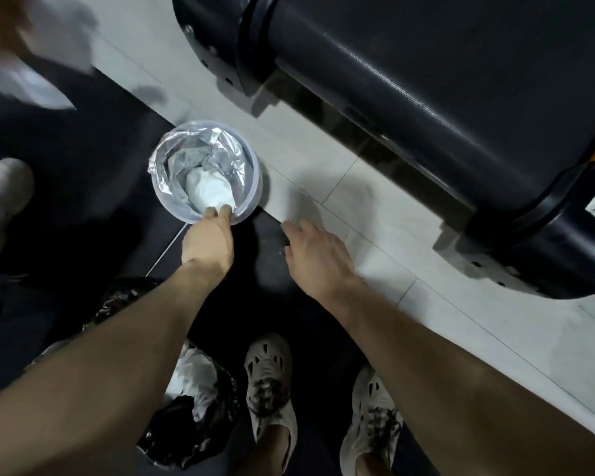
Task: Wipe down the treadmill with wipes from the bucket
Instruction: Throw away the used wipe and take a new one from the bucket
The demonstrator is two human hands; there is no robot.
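The left hand (208, 243) reaches down into the bucket (256, 182), fingers on the white wipes (207, 187), though a grip cannot be seen, and the right hand (318, 255) hangs open just beside it.

Wipes (208, 190) in bucket (249, 197), treadmill (443, 97) right.

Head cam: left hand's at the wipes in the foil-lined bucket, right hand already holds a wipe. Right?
Not quite. The head view shows the right hand holding nothing, its fingers loosely spread above the floor. The rest stands: the left hand reaches over the rim of the foil-lined bucket with its fingertips at the white wipes.
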